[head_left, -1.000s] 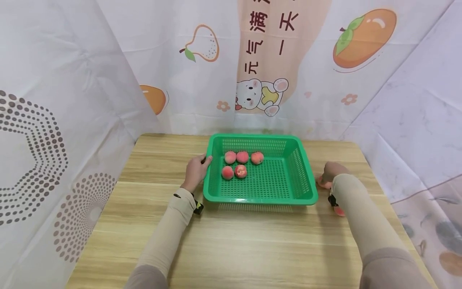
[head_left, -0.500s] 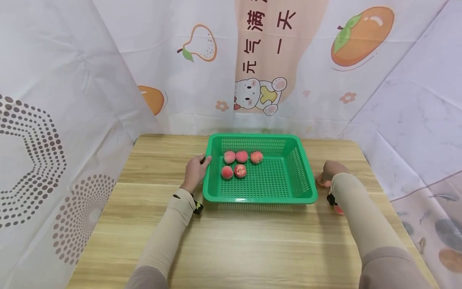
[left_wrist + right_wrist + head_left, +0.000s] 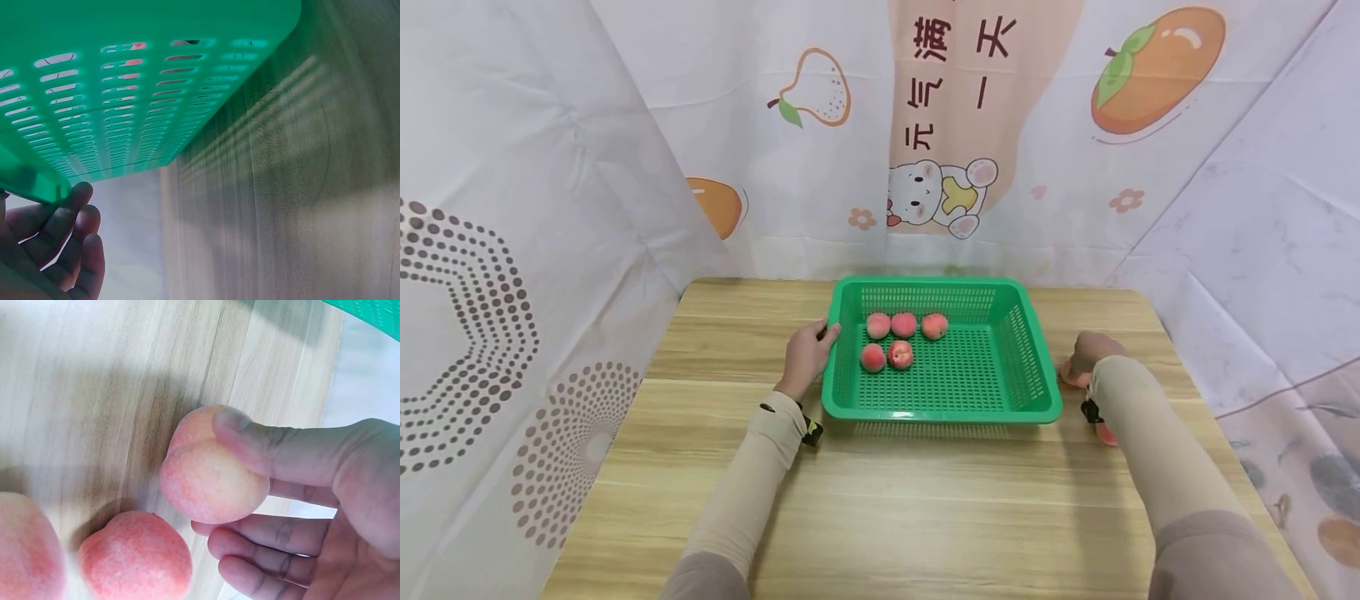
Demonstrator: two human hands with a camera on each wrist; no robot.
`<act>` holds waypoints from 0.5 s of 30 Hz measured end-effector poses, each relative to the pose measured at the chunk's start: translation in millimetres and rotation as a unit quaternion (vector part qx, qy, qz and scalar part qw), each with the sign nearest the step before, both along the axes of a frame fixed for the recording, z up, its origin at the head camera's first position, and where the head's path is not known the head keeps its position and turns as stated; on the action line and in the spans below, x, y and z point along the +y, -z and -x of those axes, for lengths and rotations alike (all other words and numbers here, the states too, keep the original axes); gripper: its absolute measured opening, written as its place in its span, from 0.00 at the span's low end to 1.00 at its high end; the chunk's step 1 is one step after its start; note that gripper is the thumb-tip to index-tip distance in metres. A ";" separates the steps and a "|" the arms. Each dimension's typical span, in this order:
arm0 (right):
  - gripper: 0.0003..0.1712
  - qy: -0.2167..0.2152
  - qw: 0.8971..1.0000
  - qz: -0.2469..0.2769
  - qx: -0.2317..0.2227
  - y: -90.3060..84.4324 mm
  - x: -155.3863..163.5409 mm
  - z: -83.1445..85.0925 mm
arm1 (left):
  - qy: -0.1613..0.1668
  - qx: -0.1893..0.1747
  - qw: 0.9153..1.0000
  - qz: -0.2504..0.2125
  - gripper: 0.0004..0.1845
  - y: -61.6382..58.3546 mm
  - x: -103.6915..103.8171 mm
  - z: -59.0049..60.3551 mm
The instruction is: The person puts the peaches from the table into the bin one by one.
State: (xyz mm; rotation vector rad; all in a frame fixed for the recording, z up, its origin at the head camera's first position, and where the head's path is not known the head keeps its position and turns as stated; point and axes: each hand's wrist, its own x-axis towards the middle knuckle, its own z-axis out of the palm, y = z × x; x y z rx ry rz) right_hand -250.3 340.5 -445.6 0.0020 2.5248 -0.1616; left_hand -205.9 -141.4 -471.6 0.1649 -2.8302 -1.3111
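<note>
A green plastic basket (image 3: 940, 416) stands on the table with several peaches (image 3: 901, 355) gathered in its left half. My left hand (image 3: 806, 358) grips the basket's left rim, its fingers curled under the rim's edge in the left wrist view. To the right of the basket, my right hand (image 3: 1093, 353) holds a peach (image 3: 209, 478) low over the tabletop. The right wrist view shows the thumb across this peach's upper side and the fingers along its lower side. Two more peaches, a redder one (image 3: 136, 559) and a paler one (image 3: 26, 550), lie beside it on the table.
The wooden table (image 3: 925, 517) extends in front of the basket toward me. Printed curtains (image 3: 820, 183) hang right behind its far edge and along both sides. The right forearm partly covers a peach (image 3: 1106, 435) in the head view.
</note>
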 end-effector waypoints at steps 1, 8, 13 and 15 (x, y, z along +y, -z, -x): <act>0.06 0.001 1.000 0.001 -0.001 -0.6 -0.1 0.0 | 0.000 0.000 1.000 0.001 0.27 -0.2 0.0 0.1; 0.05 -0.005 1.000 0.006 -0.007 -1.3 -2.5 1.0 | 0.000 -0.007 1.000 -0.004 0.27 -1.6 -0.9 -0.7; 0.10 0.011 0.999 0.034 -0.006 5.6 3.2 7.6 | -0.004 -0.010 1.000 -0.005 0.28 -2.1 -2.3 -0.3; 0.12 0.006 0.999 0.036 -0.004 9.7 8.3 11.0 | -0.003 -0.014 1.000 -0.004 0.27 -1.9 -2.2 -0.1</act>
